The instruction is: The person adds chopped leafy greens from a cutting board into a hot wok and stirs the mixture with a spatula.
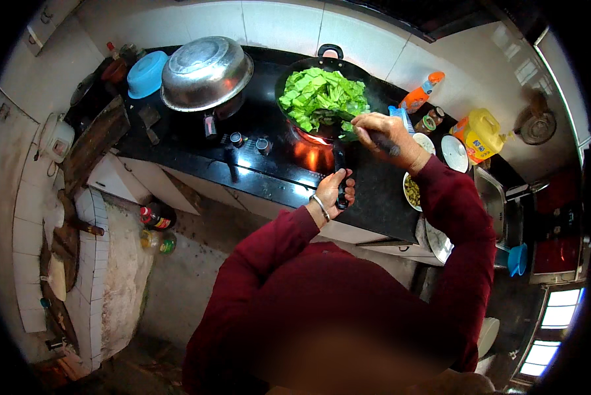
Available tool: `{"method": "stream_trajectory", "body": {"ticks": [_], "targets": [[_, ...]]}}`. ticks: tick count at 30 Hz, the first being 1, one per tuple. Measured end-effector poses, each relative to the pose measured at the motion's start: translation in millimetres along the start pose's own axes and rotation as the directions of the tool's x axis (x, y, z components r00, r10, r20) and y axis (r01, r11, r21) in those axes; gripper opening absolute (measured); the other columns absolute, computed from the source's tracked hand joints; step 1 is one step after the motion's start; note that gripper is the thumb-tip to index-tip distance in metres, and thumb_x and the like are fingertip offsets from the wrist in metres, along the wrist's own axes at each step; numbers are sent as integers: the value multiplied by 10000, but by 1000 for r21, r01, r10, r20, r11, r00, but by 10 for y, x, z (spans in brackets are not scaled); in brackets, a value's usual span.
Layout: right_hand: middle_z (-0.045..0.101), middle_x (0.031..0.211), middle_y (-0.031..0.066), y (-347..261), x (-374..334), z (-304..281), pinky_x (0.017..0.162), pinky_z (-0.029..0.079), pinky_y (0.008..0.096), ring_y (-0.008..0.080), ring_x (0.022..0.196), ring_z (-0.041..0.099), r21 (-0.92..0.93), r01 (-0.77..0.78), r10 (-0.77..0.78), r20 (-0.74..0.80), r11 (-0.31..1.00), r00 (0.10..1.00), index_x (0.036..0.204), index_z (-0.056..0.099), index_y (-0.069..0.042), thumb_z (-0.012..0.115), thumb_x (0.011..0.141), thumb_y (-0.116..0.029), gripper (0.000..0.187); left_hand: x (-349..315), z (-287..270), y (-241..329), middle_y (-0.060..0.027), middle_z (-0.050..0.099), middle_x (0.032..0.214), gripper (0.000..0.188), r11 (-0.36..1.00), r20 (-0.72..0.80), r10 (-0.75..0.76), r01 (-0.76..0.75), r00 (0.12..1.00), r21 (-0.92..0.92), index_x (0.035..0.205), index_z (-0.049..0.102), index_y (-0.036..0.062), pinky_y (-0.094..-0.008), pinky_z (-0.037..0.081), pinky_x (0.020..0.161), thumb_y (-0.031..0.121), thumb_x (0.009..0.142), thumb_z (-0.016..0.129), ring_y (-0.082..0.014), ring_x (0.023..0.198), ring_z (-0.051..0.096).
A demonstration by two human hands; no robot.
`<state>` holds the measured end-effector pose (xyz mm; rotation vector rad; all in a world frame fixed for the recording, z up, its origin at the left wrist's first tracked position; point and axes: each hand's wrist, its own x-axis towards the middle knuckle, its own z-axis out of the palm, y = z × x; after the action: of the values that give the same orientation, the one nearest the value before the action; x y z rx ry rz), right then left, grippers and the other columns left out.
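Observation:
A black wok (284, 84) sits over a lit burner, with orange flame glow (312, 148) beneath it. Chopped green leaves (323, 92) are heaped high inside. My left hand (333, 191) is wrapped round the wok's long black handle (339, 158), which points toward me. Over the wok's right side, my right hand (389, 137) grips the dark handle of a spatula (384, 142). The spatula's working end goes down into the leaves at their lower right edge, where they partly hide it.
Left of the wok, an upturned metal basin (206, 72) covers a pan on the other burner. A blue plastic bowl (147, 74) stands beyond it. To the right are a bowl of chopped food (411, 191), a white lid (454, 153), a yellow oil jug (478, 135) and a sink (490, 191).

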<state>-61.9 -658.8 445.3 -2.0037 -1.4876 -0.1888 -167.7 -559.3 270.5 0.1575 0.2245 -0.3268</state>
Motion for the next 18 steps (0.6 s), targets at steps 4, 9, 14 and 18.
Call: {"method": "stream_trajectory", "body": {"ticks": [4,9,14,18], "targets": [[623,910,142,66,-79,69,693,498,324,275,801,623,-72,35,-33,25,997,999,882,587,-9,580,804,-59,93,3,20,-7,-13,485,694,150,1000,-8,4,-4,1000,7,942,516,103,-223,383,472,247,902,500,-97,546,434],[609,867,155,-123,-27,-314,678,481,302,249,772,614,-85,-15,14,-13,996,1000,852,600,-12,614,796,-87,95,30,-3,-5,-12,479,693,146,1000,-19,5,-4,1000,24,938,488,108,-226,391,465,248,899,506,-99,545,437],[608,881,117,-350,150,-589,700,464,277,197,807,599,42,-38,43,-129,998,991,870,591,13,610,798,-66,109,-4,-12,28,-11,474,681,152,1000,-27,23,-23,999,7,936,476,107,-228,397,462,248,893,513,-101,541,437],[589,1004,197,-44,266,-274,811,452,330,286,971,578,-57,60,-68,-152,997,986,903,589,-48,617,722,-1,190,11,-1,6,-12,474,698,166,999,-27,7,-6,1000,36,940,508,95,-220,389,469,256,903,499,-97,542,429]]}}
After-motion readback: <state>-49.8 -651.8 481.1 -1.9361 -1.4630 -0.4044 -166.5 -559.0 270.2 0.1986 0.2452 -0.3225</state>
